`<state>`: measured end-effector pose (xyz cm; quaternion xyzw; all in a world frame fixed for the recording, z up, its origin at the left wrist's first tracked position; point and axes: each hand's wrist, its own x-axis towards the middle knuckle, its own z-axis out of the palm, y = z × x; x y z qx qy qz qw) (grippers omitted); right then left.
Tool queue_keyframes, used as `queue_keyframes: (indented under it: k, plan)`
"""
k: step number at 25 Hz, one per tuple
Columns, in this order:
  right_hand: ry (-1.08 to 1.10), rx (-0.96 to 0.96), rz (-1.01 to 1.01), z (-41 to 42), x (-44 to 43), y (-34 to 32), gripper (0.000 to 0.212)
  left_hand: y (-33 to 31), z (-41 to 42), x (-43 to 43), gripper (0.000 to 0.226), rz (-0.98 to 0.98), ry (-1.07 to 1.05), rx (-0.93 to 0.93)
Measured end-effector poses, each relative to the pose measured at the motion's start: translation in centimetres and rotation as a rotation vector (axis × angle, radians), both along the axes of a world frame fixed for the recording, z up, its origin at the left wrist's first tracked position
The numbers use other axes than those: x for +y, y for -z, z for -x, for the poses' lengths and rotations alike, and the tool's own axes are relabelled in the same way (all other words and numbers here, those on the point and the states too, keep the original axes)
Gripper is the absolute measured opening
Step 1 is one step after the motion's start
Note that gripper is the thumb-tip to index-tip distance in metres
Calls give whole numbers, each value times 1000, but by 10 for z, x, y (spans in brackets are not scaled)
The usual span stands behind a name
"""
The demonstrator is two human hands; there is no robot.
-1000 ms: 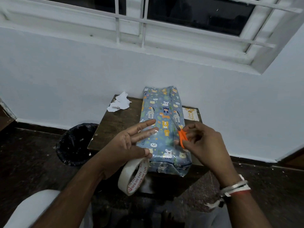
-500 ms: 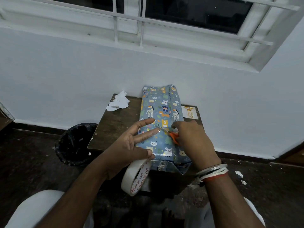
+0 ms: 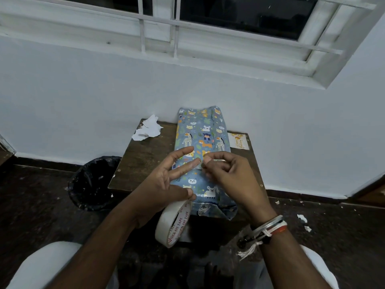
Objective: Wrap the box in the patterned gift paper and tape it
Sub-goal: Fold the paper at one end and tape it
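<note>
1. Nearest: knees in white trousers, both forearms reaching fwd over them. R wrist carries bracelets w/ a frayed white thread end hanging.
2. Tape roll: whitish, red print on inner ring, hangs tilted below L hand, just in front of the table's near edge. L thumb lies over the roll's top rim and carries it; the other L fingers are straight and spread, tips over the box.
3. R hand: fingers curled, thumb + index pinched together on the end of a clear tape strip. Strip is faint; runs along the L middle finger to the R fingertips, above the box top.
4. Box: lies lengthwise in the middle of the table, long axis pointing away from the person, fully covered in gift paper (blue, animal print). Near end of the paper is crumpled and loosely folded, hanging past the table's front edge. Far end is at the wall, paper edges standing up.
5. Table: small, dark wood, pushed against the wall.
6. On its far L corner: torn white paper scraps. Far R corner, just beside the box: small printed card.
7. Floor L of table: black bin. Floor R: a few white paper bits.
8. Farthest: white wall, white-framed window w/ bars, dark glass.
</note>
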<state>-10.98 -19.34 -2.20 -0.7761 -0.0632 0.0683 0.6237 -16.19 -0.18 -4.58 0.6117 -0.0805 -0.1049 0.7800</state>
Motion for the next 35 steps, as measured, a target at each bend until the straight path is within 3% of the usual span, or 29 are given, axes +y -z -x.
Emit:
queue_keyframes:
  k: [3, 11, 16, 21, 24, 31, 35]
  plan:
    - [18, 143, -253, 7, 5, -4, 28, -1, 1, -5, 90, -12, 18, -16]
    - [101, 165, -355, 11, 5, 0, 28, 2, 5, -9, 94, -138, 71, -68]
    - [85, -140, -96, 19, -3, 0, 29, 3, 7, -14, 91, -113, 63, -57]
    - [119, -234, -182, 32, -33, 4, 36, 8, 13, -12, 81, -141, 50, -58]
    - [125, -199, -131, 45, -55, 22, 41, 12, 21, -11, 68, -300, 82, -119]
    - [48, -165, -44, 58, -64, 53, 49, 19, 31, -25, 66, -1087, 173, -409]
    - [24, -229, 43, 61, -59, 66, 47, 26, 29, -37, 67, -1237, 91, -459]
